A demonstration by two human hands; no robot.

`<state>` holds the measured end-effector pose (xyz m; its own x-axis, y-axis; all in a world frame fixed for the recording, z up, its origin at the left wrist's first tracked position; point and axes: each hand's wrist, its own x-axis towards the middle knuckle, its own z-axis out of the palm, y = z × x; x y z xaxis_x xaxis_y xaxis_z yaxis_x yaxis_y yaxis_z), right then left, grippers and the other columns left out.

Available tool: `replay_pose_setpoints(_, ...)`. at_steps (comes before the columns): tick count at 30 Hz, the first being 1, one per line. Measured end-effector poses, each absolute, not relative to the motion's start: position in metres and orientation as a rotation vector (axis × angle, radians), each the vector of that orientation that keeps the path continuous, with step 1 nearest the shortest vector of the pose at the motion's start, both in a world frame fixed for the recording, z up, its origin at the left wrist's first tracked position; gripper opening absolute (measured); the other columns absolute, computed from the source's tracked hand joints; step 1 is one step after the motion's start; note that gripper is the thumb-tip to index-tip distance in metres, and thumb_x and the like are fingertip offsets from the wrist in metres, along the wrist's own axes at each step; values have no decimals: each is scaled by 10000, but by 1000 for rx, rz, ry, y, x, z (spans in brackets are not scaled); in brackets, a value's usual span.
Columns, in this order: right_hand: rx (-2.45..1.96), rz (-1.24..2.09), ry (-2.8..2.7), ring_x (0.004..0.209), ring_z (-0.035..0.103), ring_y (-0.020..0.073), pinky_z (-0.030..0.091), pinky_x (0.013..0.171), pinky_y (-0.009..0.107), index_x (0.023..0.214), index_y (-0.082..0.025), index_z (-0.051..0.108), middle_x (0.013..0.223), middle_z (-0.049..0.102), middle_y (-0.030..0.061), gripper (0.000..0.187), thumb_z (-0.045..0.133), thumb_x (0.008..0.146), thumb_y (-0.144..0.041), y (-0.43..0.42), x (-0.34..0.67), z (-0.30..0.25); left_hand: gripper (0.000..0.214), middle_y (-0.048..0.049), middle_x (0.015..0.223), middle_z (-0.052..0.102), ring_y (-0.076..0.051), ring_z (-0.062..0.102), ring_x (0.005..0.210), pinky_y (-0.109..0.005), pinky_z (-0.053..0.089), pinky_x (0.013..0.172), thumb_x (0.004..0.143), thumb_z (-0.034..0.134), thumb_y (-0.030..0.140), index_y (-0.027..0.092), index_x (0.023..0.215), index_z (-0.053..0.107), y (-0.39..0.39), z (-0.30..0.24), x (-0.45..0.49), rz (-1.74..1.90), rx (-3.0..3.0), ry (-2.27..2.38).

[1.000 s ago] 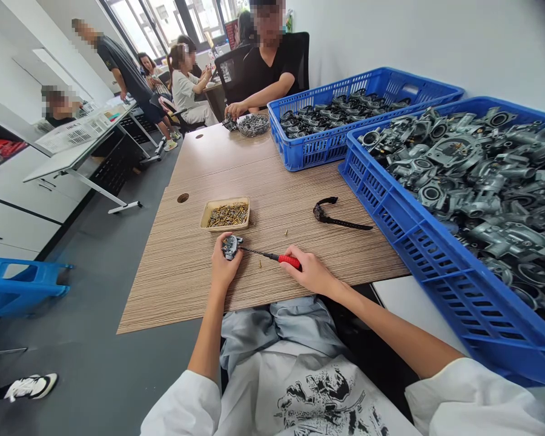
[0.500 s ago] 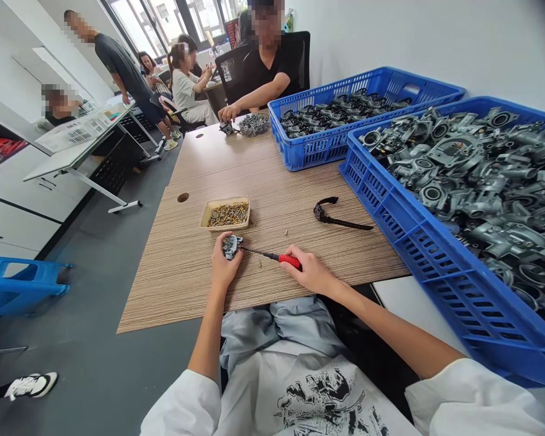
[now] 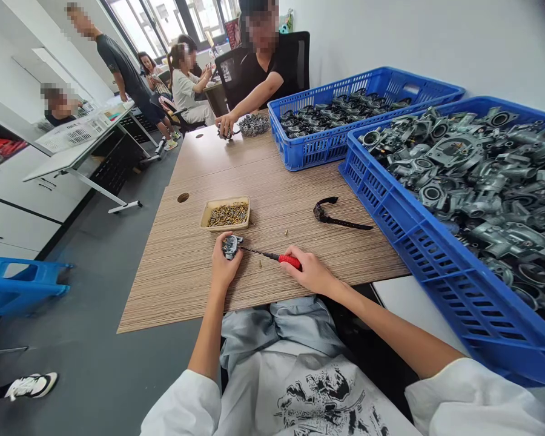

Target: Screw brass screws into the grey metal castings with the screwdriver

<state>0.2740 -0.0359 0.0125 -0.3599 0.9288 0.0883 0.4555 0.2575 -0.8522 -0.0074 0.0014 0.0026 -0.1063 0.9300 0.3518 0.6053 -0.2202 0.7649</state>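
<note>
My left hand is closed around a grey metal carburetor body, held just above the tabletop. In my right hand is a screwdriver with a red handle and a thin dark shaft. The shaft points left, and its tip meets the right side of the carburetor body; exactly where it sits is too small to see. Beyond my left hand stands a cream tray of brass-coloured and silvery small parts. One small brass piece is on the table below the shaft, and another brass piece lies farther back.
A black-strapped wristwatch lies right of centre on the wooden table. Two blue crates hold metal castings: the near crate and the far crate. Across the table a co-worker handles a part beside a pile of parts.
My hands, the carburetor body and the screwdriver stay almost still. Across the table, the co-worker leans slightly left, and that person's hand now covers more of the part there.
</note>
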Motion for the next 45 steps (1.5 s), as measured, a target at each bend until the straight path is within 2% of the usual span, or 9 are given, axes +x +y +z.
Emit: replay_pose_setpoints(45,-1278,986,-1945,687,585,177,379,663,270,1018,-246,582,828,672,-3,210,554,1022,-454,-37,274,12,484,-66,1181,675,-222,654,1059,-362,515,995,837,686,267,238,1306,571,1,2,-8,1237,1833,1701)
